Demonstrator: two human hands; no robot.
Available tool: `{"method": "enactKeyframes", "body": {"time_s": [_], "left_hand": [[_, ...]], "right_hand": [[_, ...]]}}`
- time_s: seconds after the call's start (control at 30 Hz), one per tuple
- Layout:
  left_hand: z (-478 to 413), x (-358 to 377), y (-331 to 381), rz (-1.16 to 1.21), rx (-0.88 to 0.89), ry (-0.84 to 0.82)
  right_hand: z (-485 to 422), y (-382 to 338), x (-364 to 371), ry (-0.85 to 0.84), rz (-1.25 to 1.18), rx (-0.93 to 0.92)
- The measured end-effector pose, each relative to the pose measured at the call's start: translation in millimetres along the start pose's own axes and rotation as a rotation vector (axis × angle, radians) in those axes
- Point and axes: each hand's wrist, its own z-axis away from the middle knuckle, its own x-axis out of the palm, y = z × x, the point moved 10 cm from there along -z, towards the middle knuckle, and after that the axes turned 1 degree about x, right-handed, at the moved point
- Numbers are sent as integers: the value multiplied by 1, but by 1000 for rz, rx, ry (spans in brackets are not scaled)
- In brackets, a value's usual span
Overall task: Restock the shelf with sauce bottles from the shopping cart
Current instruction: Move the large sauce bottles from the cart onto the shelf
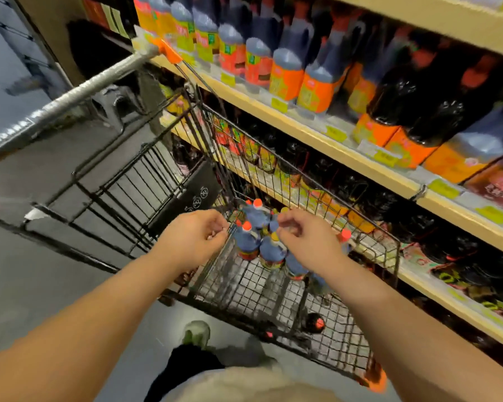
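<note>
Several dark sauce bottles [256,242] with orange and yellow caps stand clustered in the black wire shopping cart [369,248]. My left hand [192,236] hovers over the cart's left side, just left of the bottles, fingers loosely curled, holding nothing. Directly above the bottle cluster is my right hand [305,236], its fingers bent down toward the caps; no grip on a bottle is visible. The shelf [317,134] to the right carries rows of matching bottles with orange and yellow labels. The whole view is motion-blurred.
The cart's grey handle [79,94] with an orange end runs upper left. Lower wooden shelves [418,282] behind the cart hold dark bottles. A lone bottle [314,322] lies on the cart's bottom. My shoe [196,333] stands on the grey floor beside the cart.
</note>
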Motion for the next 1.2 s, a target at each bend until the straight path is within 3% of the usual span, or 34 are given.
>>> {"method": "enactKeyframes", "body": {"time_s": [0.23,0.4,0.57,0.87,1.03,1.2], "left_hand": [[-72,2,-20,-21,210,-210],[-107,10,-36,-72,287,-285],[-131,31,-66,-53,277,-308],[-163,96,-124,45,163,-356],[-164,114,-139,42,160,-371],[-165,123,-148,57,130,-407]], "right_hand": [[-29,10,25,130,-60,238],[-43,20,59,90,-73,363],[-82,41,98,7,-6,361],[-162,133,213,-345,348,453],[-166,140,228,-320,393,522],[-168,125,215,-226,607,387]]}}
